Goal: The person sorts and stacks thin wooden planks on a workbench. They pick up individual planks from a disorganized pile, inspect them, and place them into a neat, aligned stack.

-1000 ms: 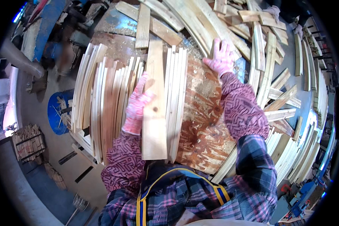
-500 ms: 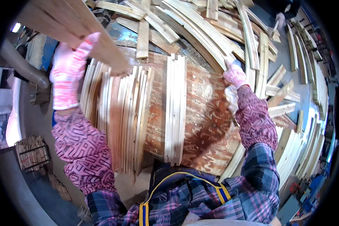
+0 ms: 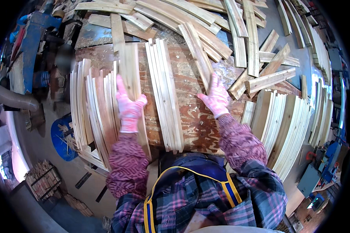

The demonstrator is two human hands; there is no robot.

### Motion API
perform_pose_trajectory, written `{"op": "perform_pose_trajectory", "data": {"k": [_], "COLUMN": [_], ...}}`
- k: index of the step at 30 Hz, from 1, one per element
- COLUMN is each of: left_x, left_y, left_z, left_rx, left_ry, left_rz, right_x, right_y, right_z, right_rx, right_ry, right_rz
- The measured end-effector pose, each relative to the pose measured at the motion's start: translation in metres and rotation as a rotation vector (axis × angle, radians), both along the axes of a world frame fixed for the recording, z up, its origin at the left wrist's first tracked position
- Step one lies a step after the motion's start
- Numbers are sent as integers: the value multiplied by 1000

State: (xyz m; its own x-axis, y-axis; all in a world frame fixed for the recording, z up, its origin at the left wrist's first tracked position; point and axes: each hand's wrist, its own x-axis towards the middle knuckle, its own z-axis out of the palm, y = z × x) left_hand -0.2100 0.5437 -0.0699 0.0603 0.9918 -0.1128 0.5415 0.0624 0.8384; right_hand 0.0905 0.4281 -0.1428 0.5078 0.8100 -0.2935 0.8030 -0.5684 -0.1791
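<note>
My left hand, in a pink and white glove, spans a pale wooden board, with the fingers along its left edge and the thumb at its right. That board is blurred along its upper part and lies at the right side of a row of boards. My right hand, gloved alike, has the near end of another wooden board between thumb and fingers. This board slants away to the far left; its end is partly hidden by the hand. Between my hands lies a narrow bundle of boards.
The boards rest on a worn reddish-brown plywood worktop. Loose boards lie jumbled along the far side. More stacked boards stand at the right. A blue machine and a grey hose are at the left.
The large raised board at my left hand has come down onto the left row. My right hand has drawn a board from the far pile toward me and left. The view has shifted.
</note>
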Motion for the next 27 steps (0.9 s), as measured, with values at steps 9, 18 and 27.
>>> {"op": "perform_pose_trajectory", "data": {"k": [9,18,27], "left_x": [-34,-29,24], "left_y": [0,-7,-69], "left_z": [-129,-109,-79], "left_rx": [252,107,473], "left_ry": [528,958,493], "left_rz": [-317,-191,-371], "right_x": [-76,110,104], "right_y": [-42,153,-8], "right_z": [-48,-2,22], "right_rx": [91,-41,-209], "right_ry": [496,-238,1725], "right_rz": [354,189,-698]}}
